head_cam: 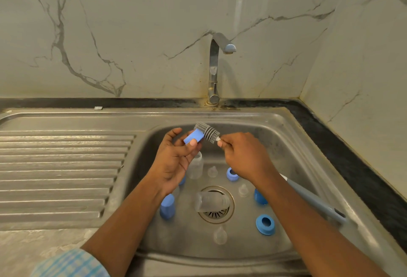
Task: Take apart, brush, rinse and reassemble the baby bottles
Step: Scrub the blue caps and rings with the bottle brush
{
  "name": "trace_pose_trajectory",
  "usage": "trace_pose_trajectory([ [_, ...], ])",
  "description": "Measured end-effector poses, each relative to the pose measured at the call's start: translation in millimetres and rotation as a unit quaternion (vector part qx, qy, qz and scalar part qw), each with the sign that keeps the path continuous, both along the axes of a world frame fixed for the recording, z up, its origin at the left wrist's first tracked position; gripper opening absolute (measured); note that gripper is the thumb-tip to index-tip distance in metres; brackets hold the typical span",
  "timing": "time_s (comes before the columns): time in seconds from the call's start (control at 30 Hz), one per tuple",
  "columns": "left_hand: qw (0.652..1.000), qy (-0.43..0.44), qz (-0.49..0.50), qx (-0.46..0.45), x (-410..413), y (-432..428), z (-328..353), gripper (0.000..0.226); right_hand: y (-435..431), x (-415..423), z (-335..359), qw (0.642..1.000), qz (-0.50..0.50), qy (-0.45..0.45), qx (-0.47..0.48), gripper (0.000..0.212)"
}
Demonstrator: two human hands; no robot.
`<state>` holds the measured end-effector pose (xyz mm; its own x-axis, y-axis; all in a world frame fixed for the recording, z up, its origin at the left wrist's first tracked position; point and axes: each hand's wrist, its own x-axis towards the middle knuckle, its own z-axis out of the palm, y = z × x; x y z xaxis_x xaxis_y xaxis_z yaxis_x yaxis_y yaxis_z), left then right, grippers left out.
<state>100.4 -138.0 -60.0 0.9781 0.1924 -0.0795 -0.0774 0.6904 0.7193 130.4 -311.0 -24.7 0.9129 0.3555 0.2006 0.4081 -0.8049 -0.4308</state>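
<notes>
Above sink (286, 127), blue cap (193, 137) in left hand (176, 160), grey brush (207, 132) touching it

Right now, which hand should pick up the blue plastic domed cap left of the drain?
Probably left: the left hand hovers nearer that domed cap, holding only a small blue lid, while the right hand grips the grey bristled brush.
</notes>
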Motion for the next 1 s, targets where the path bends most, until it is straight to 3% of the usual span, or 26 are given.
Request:
trace_pose_trajectory([
  [0.17,0.996,0.04,0.067,0.036,5,11,-3,0.037,3,-6,2,1.0,0.027,-0.012,0.007,0.036],
  [0.4,0.998,0.005,0.018,0.064,1,2,-2,0.041,-1,0,1,1.0,-0.005,-0.01,0.014,0.036],
  [0.6,0.994,0.025,0.087,0.055,5,13,0,0.034,9,-11,3,0.999,0.039,-0.013,-0.009,0.035],
  [0.8,0.997,-0.014,0.013,0.072,1,2,-2,0.044,-3,1,1,1.0,-0.015,-0.002,-0.014,0.037],
  [1.0,0.998,0.001,0.041,0.046,5,11,-3,0.048,1,-3,3,1.0,-0.005,-0.015,0.003,0.035],
])
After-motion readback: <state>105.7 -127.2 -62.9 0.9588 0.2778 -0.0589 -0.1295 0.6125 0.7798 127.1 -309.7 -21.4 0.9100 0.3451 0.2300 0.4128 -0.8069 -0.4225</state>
